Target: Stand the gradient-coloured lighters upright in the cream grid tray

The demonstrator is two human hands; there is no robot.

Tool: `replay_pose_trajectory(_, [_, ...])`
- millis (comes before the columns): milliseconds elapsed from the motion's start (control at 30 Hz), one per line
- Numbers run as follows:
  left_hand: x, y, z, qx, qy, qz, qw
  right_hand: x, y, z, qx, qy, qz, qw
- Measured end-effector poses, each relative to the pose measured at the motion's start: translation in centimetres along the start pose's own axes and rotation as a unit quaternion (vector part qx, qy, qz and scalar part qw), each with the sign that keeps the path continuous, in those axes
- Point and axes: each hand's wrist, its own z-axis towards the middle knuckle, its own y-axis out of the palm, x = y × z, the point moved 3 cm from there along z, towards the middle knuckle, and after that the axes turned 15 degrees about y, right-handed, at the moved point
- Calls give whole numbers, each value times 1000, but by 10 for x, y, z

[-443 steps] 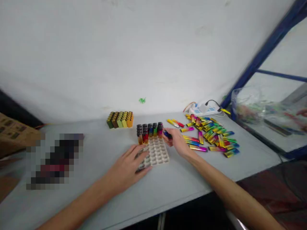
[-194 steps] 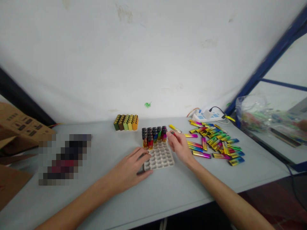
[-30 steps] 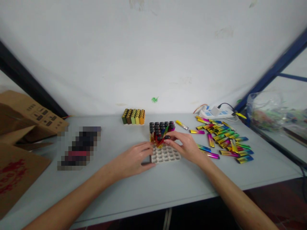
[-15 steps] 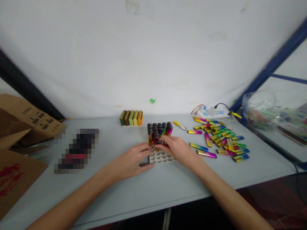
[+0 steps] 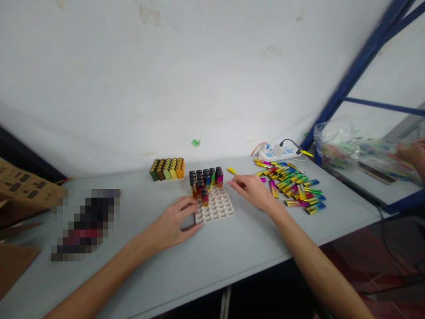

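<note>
A white tray [image 5: 217, 212] with rows of holes lies in the middle of the table. Upright lighters [image 5: 199, 180] with black tops and shiny coloured bodies fill its back and left part. One red and gold lighter [image 5: 205, 199] stands at the front of that group. My left hand [image 5: 177, 222] grips the tray's left edge, thumb by the front corner. Just right of the tray, my right hand [image 5: 254, 191] hovers with its fingers apart and nothing visible in them. Beyond it lies a pile of loose shiny lighters [image 5: 292, 181], some partly hidden by the hand.
A block of gold-topped lighters [image 5: 167, 169] stands by the wall. Behind the pile sits a power strip [image 5: 280, 152]. Cardboard boxes [image 5: 23, 186] and a blurred dark object [image 5: 86, 226] are at left. Another person's hand [image 5: 413, 155] shows at far right near plastic bags [image 5: 335, 144].
My right hand has let go of a lighter, which stands in the tray, and has moved right. My left hand stays at the tray. The view has turned rightward; another person's hand appears.
</note>
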Motion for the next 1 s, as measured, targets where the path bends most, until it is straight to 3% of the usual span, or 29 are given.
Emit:
replay_pose_trajectory(200, [-5, 2, -2, 4, -5, 16, 1000, 56, -63, -3, 92, 85, -12, 992])
replay_pose_trajectory(400, [-4, 2, 0, 15, -10, 11, 1000, 111, -111, -32, 70, 154, -94, 981])
replay_pose_trajectory(533, [-3, 2, 0, 21, -14, 9, 1000, 135, -120, -52, 46, 165, -146, 974])
replay_pose_trajectory(733, [-4, 3, -2, 15, -12, 13, 1000, 151, -125, -78, 43, 189, -157, 968])
replay_pose_trajectory(1000, [-5, 3, -3, 14, -13, 16, 1000, 172, -137, -104, 81, 194, -178, 961])
